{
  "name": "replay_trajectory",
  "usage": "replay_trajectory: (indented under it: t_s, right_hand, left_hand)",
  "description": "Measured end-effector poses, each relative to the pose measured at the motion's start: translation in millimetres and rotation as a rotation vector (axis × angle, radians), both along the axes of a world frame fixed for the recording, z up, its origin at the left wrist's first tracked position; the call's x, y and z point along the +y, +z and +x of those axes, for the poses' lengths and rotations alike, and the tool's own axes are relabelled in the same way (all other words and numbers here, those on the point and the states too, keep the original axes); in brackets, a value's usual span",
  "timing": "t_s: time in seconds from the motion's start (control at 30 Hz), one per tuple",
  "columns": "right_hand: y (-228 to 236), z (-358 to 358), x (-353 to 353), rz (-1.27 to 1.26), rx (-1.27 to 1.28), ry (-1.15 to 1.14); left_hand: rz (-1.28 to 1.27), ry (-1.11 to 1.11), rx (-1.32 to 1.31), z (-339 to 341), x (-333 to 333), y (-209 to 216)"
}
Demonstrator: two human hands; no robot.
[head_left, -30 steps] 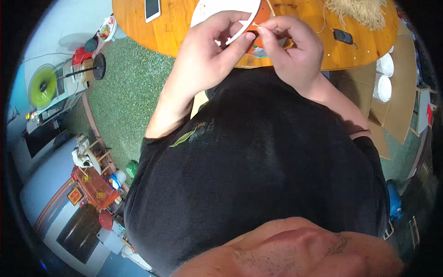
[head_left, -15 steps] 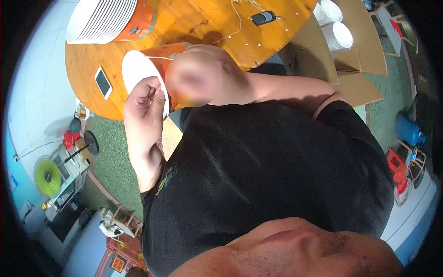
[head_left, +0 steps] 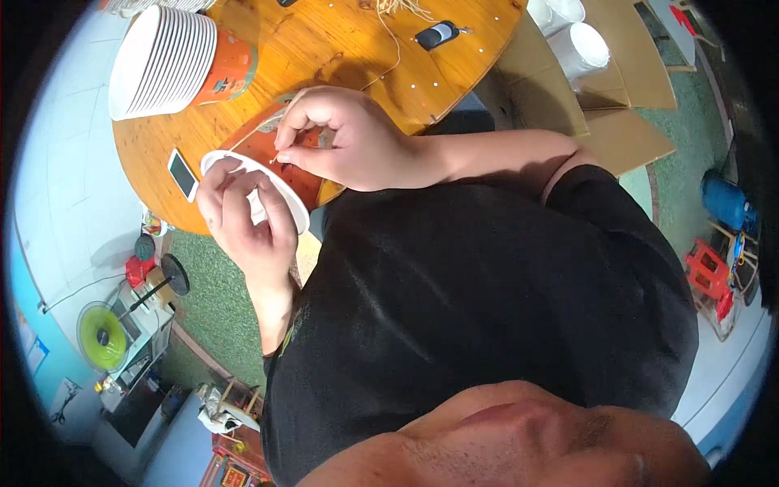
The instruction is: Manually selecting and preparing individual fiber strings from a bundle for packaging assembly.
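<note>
An orange paper cup (head_left: 280, 158) with a white rim and white inside lies on its side at the near edge of a round wooden table (head_left: 341, 57). My left hand (head_left: 243, 223) grips the cup's rim, fingers reaching into its mouth. My right hand (head_left: 345, 142) rests on the cup's orange wall and pinches a thin pale string end (head_left: 274, 160) against it. A strand of the same string (head_left: 389, 49) runs across the table toward a bundle at the far edge.
A tall stack of nested orange cups (head_left: 174, 61) lies on the table's left. A white phone (head_left: 182, 173) sits by my left hand, a dark small device (head_left: 436, 34) farther back. Cardboard boxes (head_left: 600, 89) holding white cups stand right of the table. Green floor, a spool stand (head_left: 101, 334) at left.
The view has swung, so the table and cup stack sit further right and lower in frame. My right hand, blurred before, now rests still on the cup pinching the string.
</note>
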State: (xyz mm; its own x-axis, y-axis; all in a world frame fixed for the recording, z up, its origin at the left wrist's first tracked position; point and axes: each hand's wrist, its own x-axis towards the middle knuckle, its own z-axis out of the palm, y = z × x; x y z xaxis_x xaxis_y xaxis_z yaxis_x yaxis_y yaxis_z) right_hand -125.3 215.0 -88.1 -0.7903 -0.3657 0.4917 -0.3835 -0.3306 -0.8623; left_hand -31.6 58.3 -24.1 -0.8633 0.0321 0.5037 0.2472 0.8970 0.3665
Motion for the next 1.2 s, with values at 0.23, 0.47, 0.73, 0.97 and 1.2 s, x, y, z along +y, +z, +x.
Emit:
replay_trajectory:
  t_s: [0.23,0.47,0.73,0.97,1.2]
  right_hand:
    - [2,0,1,-0.189,-0.231,0.31]
    - [13,-5,10,-0.051,-0.112,0.353]
    - [15,-9,16,-0.164,-0.36,0.407]
    - [35,-25,28,-0.036,-0.628,0.49]
    - [72,-52,35,0.602,0.378,0.188]
  left_hand:
    - [0.035,-0.08,0.066,-5,-2,-1]
    - [-0.062,-0.116,0.07,-11,3,11]
    - [-0.114,-0.165,0.187,-14,5,4]
    - [-0.096,-0.117,0.196,-19,10,6]
    - [-0.069,-0.183,-0.004,-35,10,11]
